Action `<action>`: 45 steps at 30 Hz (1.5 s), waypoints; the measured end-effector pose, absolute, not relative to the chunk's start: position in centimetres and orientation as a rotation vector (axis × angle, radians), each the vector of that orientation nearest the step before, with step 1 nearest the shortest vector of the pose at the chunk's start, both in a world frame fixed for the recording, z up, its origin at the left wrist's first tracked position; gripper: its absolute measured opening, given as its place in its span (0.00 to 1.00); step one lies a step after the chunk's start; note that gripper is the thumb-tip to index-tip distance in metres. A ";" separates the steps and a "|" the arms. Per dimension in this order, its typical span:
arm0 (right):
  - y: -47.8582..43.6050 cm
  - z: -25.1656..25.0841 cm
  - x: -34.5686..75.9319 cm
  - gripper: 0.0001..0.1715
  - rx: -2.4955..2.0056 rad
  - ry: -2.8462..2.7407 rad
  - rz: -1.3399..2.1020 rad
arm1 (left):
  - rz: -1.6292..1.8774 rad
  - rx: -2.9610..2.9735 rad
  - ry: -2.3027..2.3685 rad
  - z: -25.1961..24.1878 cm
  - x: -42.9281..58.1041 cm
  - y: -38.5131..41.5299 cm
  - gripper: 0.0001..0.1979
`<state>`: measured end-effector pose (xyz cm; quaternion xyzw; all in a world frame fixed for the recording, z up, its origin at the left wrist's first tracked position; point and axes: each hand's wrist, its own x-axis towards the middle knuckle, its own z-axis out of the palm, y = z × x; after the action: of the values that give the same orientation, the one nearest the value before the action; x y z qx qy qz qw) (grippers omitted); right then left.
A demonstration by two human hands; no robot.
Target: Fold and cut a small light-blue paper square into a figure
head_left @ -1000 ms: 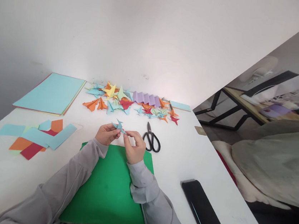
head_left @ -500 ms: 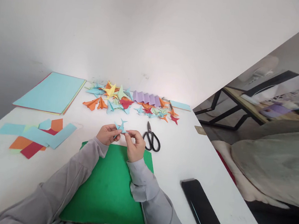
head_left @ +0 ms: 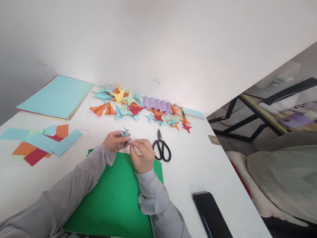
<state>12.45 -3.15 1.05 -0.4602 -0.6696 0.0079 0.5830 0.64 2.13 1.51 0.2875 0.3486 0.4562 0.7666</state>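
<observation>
My left hand (head_left: 113,141) is closed around a small light-blue origami figure (head_left: 125,132), its pointed ends sticking up past the thumb. Close on its right, my right hand (head_left: 143,155) pinches at the figure's lower right tip with thumb and forefinger; the fingers cover most of that spot. Both hands are above the far edge of a green mat (head_left: 115,198). Black-handled scissors (head_left: 162,146) lie just right of my right hand, blades pointing away.
Several coloured origami figures (head_left: 118,96) and a pleated purple paper (head_left: 156,104) line the wall. Loose paper pieces (head_left: 40,141) and a stack of sheets (head_left: 55,95) lie at left. A long black object (head_left: 217,225) is at right, near the table edge.
The origami figure has turned in my left hand and tilted up. My right hand's fingertips have moved slightly left and down along it. The view has shifted a little.
</observation>
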 end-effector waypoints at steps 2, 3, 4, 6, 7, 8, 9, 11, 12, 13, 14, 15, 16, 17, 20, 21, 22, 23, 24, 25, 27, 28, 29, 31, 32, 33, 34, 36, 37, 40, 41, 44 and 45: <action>-3.2 1.0 12.4 0.09 -1.073 -1.585 0.016 | 0.996 0.604 0.753 1.7 0.5 2.1 0.17; -3.2 1.1 12.4 0.09 -1.073 -1.591 0.018 | 0.998 0.598 0.746 1.7 0.4 2.1 0.17; -3.3 1.1 12.4 0.09 -1.074 -1.591 0.022 | 0.998 0.594 0.737 1.8 0.3 2.1 0.17; -3.4 1.3 12.4 0.09 -1.069 -1.592 0.028 | 0.994 0.593 0.716 1.9 0.2 2.1 0.17; -3.5 1.3 12.3 0.09 -1.065 -1.596 0.031 | 0.990 0.594 0.706 2.0 0.1 2.2 0.17; -3.6 1.4 12.3 0.09 -1.061 -1.604 0.032 | 0.985 0.596 0.698 2.1 0.0 2.2 0.16; -3.6 1.5 12.3 0.09 -1.054 -1.616 0.030 | 0.977 0.599 0.691 2.2 -0.1 2.2 0.16; -3.8 1.7 12.3 0.10 -1.038 -1.649 0.025 | 0.960 0.603 0.678 2.3 -0.3 2.3 0.16; -3.8 1.7 12.3 0.10 -1.033 -1.666 0.024 | 0.951 0.605 0.671 2.3 -0.4 2.3 0.16; -3.9 1.7 12.4 0.11 -1.032 -1.681 0.023 | 0.944 0.607 0.665 2.4 -0.4 2.3 0.16; -3.9 1.8 12.4 0.11 -1.035 -1.696 0.021 | 0.941 0.608 0.659 2.4 -0.5 2.3 0.15; -3.9 1.8 12.4 0.11 -1.041 -1.708 0.017 | 0.940 0.610 0.654 2.4 -0.5 2.3 0.15; -4.0 1.8 12.5 0.11 -1.048 -1.719 0.011 | 0.941 0.612 0.652 2.5 -0.6 2.3 0.14; -4.0 1.8 12.5 0.11 -1.052 -1.727 0.002 | 0.943 0.613 0.653 2.5 -0.6 2.4 0.14; -4.1 1.7 12.6 0.09 -1.051 -1.737 -0.021 | 0.951 0.613 0.658 2.5 -0.6 2.4 0.14; -4.1 1.7 12.5 0.08 -1.052 -1.730 -0.023 | 0.954 0.613 0.661 2.4 -0.6 2.5 0.14; -4.1 1.7 12.5 0.07 -1.058 -1.719 -0.022 | 0.958 0.612 0.664 2.4 -0.7 2.5 0.14; -4.1 1.7 12.4 0.06 -1.068 -1.704 -0.019 | 0.962 0.611 0.667 2.4 -0.7 2.5 0.14; -4.1 1.6 12.3 0.06 -1.082 -1.688 -0.016 | 0.965 0.611 0.669 2.3 -0.7 2.6 0.14; -4.1 1.6 12.2 0.06 -1.096 -1.672 -0.015 | 0.969 0.610 0.671 2.3 -0.6 2.6 0.14; -4.0 1.3 12.0 0.05 -1.125 -1.657 -0.026 | 0.976 0.609 0.671 2.2 -0.6 2.6 0.15; -3.9 1.2 11.9 0.04 -1.135 -1.656 -0.041 | 0.980 0.608 0.671 2.2 -0.5 2.6 0.15; -3.9 1.1 11.8 0.03 -1.143 -1.659 -0.060 | 0.984 0.606 0.671 2.1 -0.5 2.6 0.15; -3.8 0.9 11.7 0.02 -1.158 -1.669 -0.102 | 0.991 0.597 0.672 2.1 -0.4 2.5 0.15; -3.8 0.8 11.7 0.03 -1.165 -1.672 -0.120 | 0.994 0.592 0.674 2.0 -0.4 2.5 0.15; -3.8 0.8 11.6 0.03 -1.172 -1.671 -0.134 | 0.995 0.589 0.677 2.0 -0.3 2.5 0.15; -3.8 0.8 11.6 0.03 -1.183 -1.666 -0.144 | 0.995 0.586 0.680 2.0 -0.3 2.6 0.15; -3.8 0.8 11.7 0.03 -1.205 -1.653 -0.153 | 0.994 0.585 0.684 2.0 -0.3 2.6 0.15; -3.9 0.8 11.7 0.03 -1.208 -1.651 -0.154 | 0.994 0.584 0.686 2.0 -0.3 2.6 0.15; -3.8 0.7 11.7 0.04 -1.187 -1.668 -0.157 | 0.993 0.585 0.690 2.0 -0.3 2.6 0.15; -3.8 0.7 11.7 0.04 -1.176 -1.675 -0.162 | 0.993 0.586 0.692 2.1 -0.3 2.6 0.15; -3.7 0.7 11.6 0.04 -1.166 -1.670 -0.192 | 0.987 0.591 0.695 2.2 -0.3 2.5 0.15; -3.8 0.7 11.5 0.04 -1.163 -1.663 -0.201 | 0.985 0.592 0.695 2.2 -0.3 2.5 0.15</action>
<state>11.53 -3.75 0.71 -0.4857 -0.6948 -0.0842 0.5237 -0.31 2.48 2.24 0.2742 0.3219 0.4565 0.7828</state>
